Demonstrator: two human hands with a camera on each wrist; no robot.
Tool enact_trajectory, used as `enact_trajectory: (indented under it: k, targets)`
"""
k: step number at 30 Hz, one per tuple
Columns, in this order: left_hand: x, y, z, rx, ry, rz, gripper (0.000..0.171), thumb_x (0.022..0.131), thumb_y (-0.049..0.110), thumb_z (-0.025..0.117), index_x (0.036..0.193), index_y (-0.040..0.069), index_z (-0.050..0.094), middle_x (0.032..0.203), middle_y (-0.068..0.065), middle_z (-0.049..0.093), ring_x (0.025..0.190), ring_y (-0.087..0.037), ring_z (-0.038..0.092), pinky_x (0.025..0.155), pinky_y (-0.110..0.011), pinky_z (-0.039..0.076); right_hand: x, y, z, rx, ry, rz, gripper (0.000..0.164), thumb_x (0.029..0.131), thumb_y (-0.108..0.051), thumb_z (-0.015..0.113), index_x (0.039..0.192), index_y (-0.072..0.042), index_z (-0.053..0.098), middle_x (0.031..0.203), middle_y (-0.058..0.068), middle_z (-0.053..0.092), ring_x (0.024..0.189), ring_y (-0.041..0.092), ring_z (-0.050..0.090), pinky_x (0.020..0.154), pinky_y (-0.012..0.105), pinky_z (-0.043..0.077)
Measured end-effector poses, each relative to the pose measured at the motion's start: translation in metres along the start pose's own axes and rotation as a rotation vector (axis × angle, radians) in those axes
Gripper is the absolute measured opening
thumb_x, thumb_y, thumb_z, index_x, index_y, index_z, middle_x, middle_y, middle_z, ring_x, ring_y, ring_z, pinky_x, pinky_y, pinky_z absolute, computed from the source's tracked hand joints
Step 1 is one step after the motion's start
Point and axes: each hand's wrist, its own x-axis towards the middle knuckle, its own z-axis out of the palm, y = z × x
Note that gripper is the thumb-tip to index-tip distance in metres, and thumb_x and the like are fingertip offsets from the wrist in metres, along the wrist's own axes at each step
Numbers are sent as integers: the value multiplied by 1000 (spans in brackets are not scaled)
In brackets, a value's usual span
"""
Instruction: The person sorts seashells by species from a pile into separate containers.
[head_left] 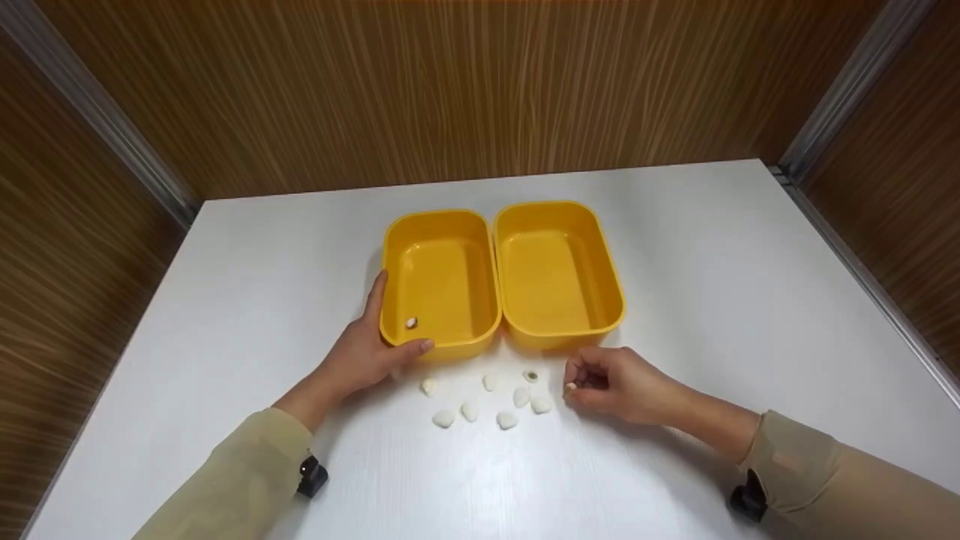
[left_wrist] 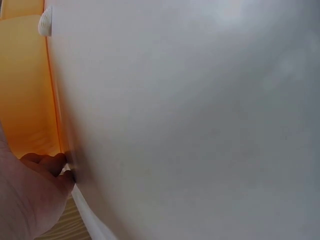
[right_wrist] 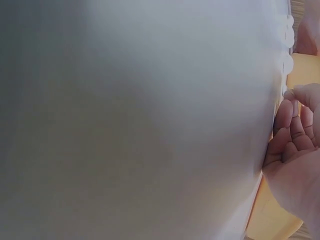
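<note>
Two bins, both yellow and round-cornered, stood side by side: the left bin [head_left: 441, 347] contained one small shell [head_left: 411, 322] in its near left corner, and the right bin [head_left: 562, 335] had a bare floor. Eight loose shells [head_left: 507, 421] lay scattered in front of the bins, one of them hollow side up with a dark interior, and a tenth, the held shell [head_left: 571, 387], was in the right hand [head_left: 622, 386]. Two light khaki sleeves [head_left: 240, 476] and two black wrist devices [head_left: 312, 476] were visible. The table [head_left: 420, 487] was white and faintly grained, with a soft sheen near the front; three wood-grain panels [head_left: 480, 90] enclosed it at the back and sides, with grey metal strips [head_left: 847, 82] at the corners. The left hand [head_left: 364, 356] gripped the near left corner of the left bin, its fingers against the outer side and its thumb along the near rim. The right hand's fingers were curled, pinching the held shell between thumb and fingertips, just above or at the table; contact could not be determined. The held shell was right of the loose shells and in front of the right bin.
</note>
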Motion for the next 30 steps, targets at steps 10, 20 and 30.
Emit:
enact_trajectory:
  k: [10, 20, 30]
  targets:
    - [2, 0, 1, -7, 3, 15, 132, 81, 69, 82, 170, 33, -8, 144, -18, 58, 121, -32, 58, 115, -52, 41, -2, 2, -3, -17, -10, -28, 19, 96, -3, 77, 115, -8, 77, 102, 3, 76, 83, 8, 61, 72, 18, 51]
    - [2, 0, 1, -9, 3, 14, 133, 80, 70, 83, 170, 33, -8, 143, -19, 58, 121, -32, 58, 115, -52, 41, -6, -9, -11, -19, -6, 34, 20, 95, -1, 79, 115, -3, 78, 101, 4, 78, 84, 10, 66, 75, 19, 54]
    - [1, -1, 1, -14, 7, 19, 133, 81, 69, 83, 170, 33, -8, 145, -20, 57, 122, -33, 58, 114, -52, 41, -2, -30, -23, 23, -11, -3, 21, 92, 1, 81, 112, 3, 76, 98, 10, 77, 84, 14, 71, 75, 25, 60]
